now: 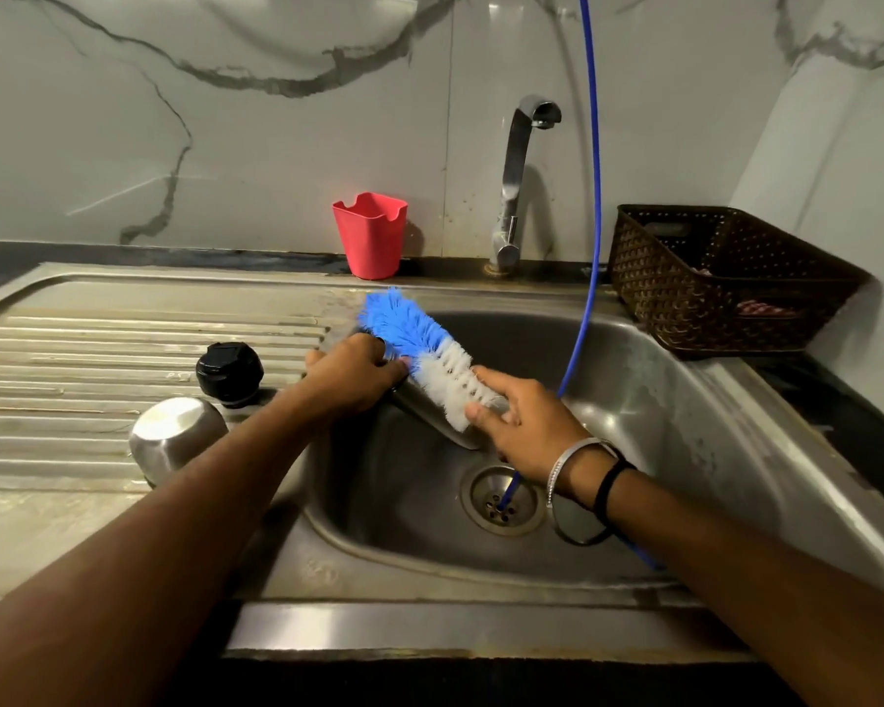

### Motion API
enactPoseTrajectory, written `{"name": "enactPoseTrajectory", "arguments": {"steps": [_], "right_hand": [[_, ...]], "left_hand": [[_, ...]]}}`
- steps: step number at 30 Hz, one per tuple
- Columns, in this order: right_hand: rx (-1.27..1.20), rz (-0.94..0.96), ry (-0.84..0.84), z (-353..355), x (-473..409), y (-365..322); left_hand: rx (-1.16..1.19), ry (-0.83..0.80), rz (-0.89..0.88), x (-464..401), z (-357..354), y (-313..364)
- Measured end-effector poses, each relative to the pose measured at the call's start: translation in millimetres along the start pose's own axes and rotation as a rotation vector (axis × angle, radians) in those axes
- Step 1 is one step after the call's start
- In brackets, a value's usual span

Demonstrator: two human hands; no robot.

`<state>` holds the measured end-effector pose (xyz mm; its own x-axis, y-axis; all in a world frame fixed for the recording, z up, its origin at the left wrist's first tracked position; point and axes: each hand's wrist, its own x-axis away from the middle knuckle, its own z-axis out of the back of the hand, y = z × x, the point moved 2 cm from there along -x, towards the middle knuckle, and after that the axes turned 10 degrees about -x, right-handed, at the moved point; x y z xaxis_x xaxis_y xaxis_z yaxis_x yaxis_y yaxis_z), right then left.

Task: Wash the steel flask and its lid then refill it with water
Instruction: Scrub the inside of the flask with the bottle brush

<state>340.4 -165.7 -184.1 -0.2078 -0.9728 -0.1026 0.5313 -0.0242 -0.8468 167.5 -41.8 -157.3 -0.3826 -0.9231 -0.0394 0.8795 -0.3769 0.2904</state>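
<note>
The steel flask (432,418) lies tilted over the left side of the sink basin (659,400), and my left hand (353,375) grips its upper end. My right hand (524,426) holds a bottle brush (430,354) with blue and white bristles at its white end. The brush lies across the flask, its blue tip pointing up and left. The flask's black inner lid (229,372) and its steel cup cap (177,441), upside down, stand on the drainboard (98,349) to the left. Most of the flask is hidden by my hands and the brush.
The tap (516,186) stands behind the basin, with no water running from it. A thin blue hose (594,222) hangs from above into the drain (501,500). A red plastic cup (371,234) stands at the wall, and a brown woven basket (725,278) sits at the right.
</note>
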Motion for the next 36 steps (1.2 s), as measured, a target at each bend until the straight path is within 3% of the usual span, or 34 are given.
{"name": "enactPoseTrajectory", "arguments": {"steps": [5,12,18,25,31,36], "right_hand": [[0.234,-0.148,0.019,4.9,-4.3,9.2],[0.116,-0.02,0.044,-11.3,-6.0,5.2],[0.305,-0.289,-0.036,20.9,-7.3,37.5],[-0.021,0.03,0.049,14.4,-8.4,10.9],[0.295,-0.278,-0.032,32.5,-3.9,39.8],[-0.026,0.001,0.058,30.0,-8.9,17.6]], "left_hand": [[0.033,0.064,0.067,0.5,-4.4,4.1],[0.035,0.156,0.169,-0.4,-4.8,11.9],[0.003,0.024,0.049,3.6,2.8,10.4],[-0.142,0.029,-0.039,-1.1,12.4,4.3],[-0.141,0.166,-0.211,0.0,13.1,6.3],[-0.161,0.099,-0.313,-7.1,14.4,-3.5]]}}
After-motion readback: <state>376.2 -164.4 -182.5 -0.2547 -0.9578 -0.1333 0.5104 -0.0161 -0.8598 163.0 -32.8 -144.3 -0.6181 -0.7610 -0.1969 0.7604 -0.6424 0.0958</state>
